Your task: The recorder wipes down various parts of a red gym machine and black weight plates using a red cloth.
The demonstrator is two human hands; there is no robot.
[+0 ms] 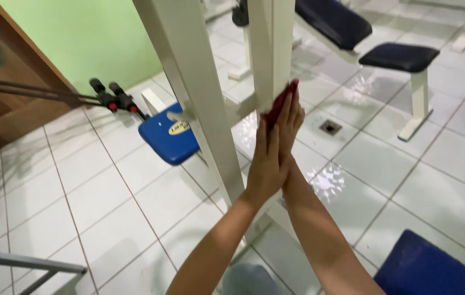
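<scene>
A small oval yellow label with a dark border (178, 128) sits on top of the blue padded seat (169, 141), near its rear edge beside the white frame post. No packages, signs or screens show.

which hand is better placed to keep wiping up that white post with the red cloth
Probably the right hand: the red cloth lies under its fingers against the white post. The left hand sits lower, off the cloth.

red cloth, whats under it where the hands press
The red cloth lies flat against a white frame post, pressed there by the left hand and right hand. The patch of post beneath the cloth is covered, so its surface cannot be seen.
</scene>
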